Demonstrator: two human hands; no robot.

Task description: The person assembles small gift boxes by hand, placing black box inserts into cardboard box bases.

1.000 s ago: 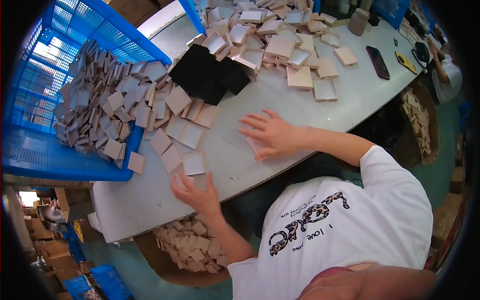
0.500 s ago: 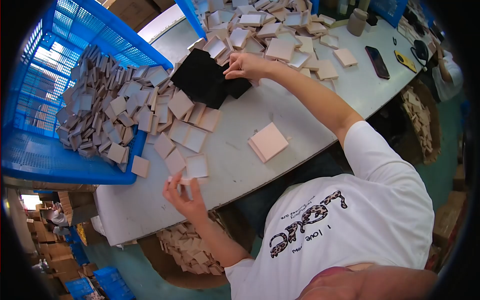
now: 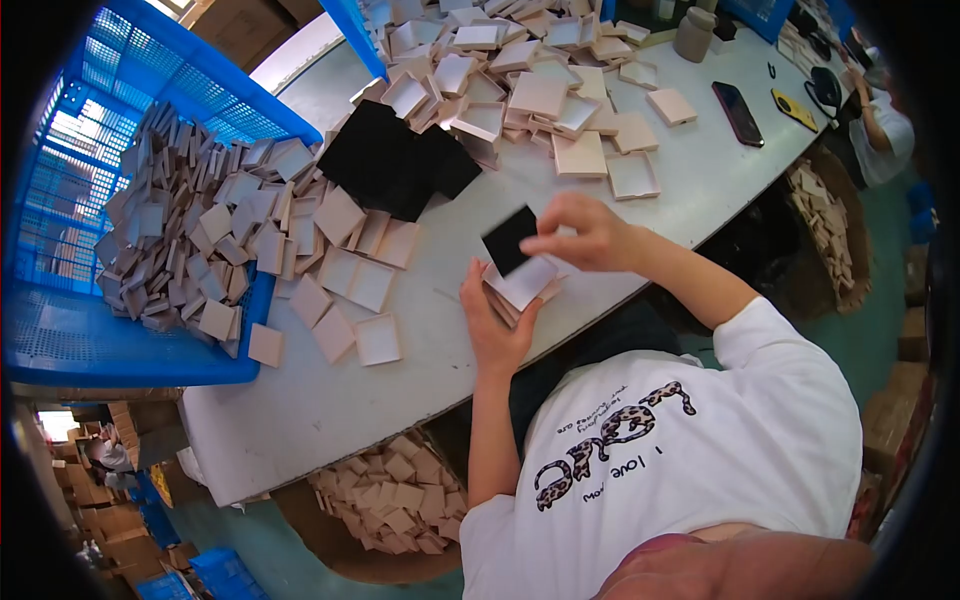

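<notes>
My left hand (image 3: 497, 325) grips a shallow pink cardboard box half (image 3: 522, 285) with a white inside, low over the table's near edge. Beneath it shows the edge of another pink box piece. My right hand (image 3: 588, 236) pinches a thin black square (image 3: 511, 240) by its edge, tilted just above the open box half. Farther back, a pile of black squares (image 3: 375, 160) lies on the table beside loose box pieces (image 3: 360, 275). The material of the black square cannot be made out.
A blue crate (image 3: 130, 370) full of box pieces lies tipped at the left. More box pieces (image 3: 540, 95) heap up at the back, near a jar (image 3: 694, 35) and a phone (image 3: 738, 113). A carton of pieces (image 3: 400, 495) stands below the table edge. Another person (image 3: 880, 125) sits far right.
My right hand has come from the black pile toward me with a black square. My left hand has moved right, from the loose pieces to the pink box, taking hold of a box half.
</notes>
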